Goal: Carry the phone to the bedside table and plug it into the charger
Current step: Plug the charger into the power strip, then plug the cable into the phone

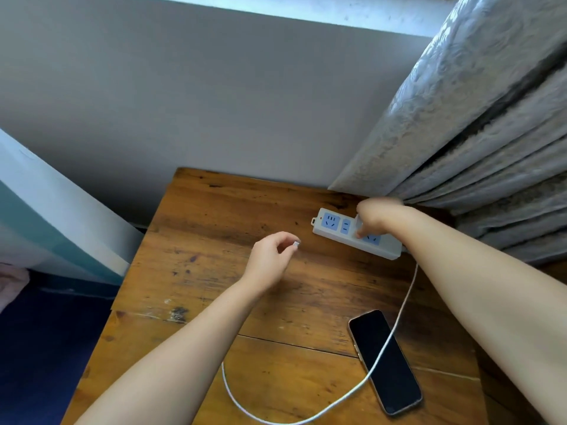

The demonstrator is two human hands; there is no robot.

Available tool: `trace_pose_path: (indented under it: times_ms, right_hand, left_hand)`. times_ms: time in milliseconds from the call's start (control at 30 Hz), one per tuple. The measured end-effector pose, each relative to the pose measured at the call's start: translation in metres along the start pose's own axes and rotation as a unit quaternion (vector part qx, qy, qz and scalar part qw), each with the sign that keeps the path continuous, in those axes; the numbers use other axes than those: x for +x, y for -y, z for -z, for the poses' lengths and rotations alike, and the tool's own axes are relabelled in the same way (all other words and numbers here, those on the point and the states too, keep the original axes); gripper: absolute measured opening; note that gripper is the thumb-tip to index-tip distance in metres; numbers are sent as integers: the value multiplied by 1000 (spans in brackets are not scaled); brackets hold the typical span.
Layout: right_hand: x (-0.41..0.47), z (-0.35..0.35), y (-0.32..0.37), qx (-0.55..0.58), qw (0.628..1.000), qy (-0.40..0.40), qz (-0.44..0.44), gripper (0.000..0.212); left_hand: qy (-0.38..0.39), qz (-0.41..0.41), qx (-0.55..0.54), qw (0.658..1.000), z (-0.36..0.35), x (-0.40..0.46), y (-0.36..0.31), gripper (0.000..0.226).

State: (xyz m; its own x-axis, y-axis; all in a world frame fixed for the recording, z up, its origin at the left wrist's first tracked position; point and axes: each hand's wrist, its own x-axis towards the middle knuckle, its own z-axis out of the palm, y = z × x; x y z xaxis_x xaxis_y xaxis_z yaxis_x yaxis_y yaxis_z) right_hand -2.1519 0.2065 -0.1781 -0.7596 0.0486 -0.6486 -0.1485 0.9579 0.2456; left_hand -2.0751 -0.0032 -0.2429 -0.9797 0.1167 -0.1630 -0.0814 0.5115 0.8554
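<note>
Right hand (372, 217) fingers grasp a white charger plug (358, 224) at the white power strip with blue sockets (334, 226). Left hand (270, 259) fingers pinch the silver connector tip (296, 243) of the white cable (383, 357). Black slim smartphone (385, 361) lies face up on the worn wooden counter (233, 216), nearer the person than both sets of fingers, cable draped across it.

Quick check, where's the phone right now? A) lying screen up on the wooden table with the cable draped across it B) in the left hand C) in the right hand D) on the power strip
A: the phone lies flat on the wooden table, the white cable crossing its dark screen; neither hand touches it.
</note>
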Motion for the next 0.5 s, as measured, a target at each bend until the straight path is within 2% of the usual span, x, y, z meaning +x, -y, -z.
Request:
trace_pose_path:
  times_ms: [100, 167, 233, 267, 300, 367, 433, 500]
  right_hand:
    - [-15, -11, 3, -10, 998, -56, -26, 57]
    - [-40, -20, 5, 23, 988, -145, -49, 64]
    - [-68, -31, 10, 111, 957, -269, -18, 51]
    - [-85, -38, 11, 204, 931, -301, 14, 41]
    - [-100, -45, 14, 321, 900, -291, 47, 33]
    - [-126, -59, 23, 507, 841, -173, 78, 25]
    - [-143, -74, 28, 608, 787, -60, 89, 24]
    - [-149, -87, 27, 668, 737, 5, 100, 23]
  left_hand:
    - [41, 84, -166, 982, 7, -10, -13, 11]
    - [75, 118, -256, 957, 11, -20, -22, 8]
    - [108, 147, -309, 933, 13, -29, -28, 5]
    - [123, 160, -330, 922, 12, -35, -33, 4]
    - [135, 170, -349, 912, 11, -40, -37, 5]
    - [153, 175, -377, 897, 5, -49, -43, 7]
    - [162, 172, -379, 895, -4, -59, -50, 7]
    - [160, 162, -352, 908, -16, -68, -57, 5]
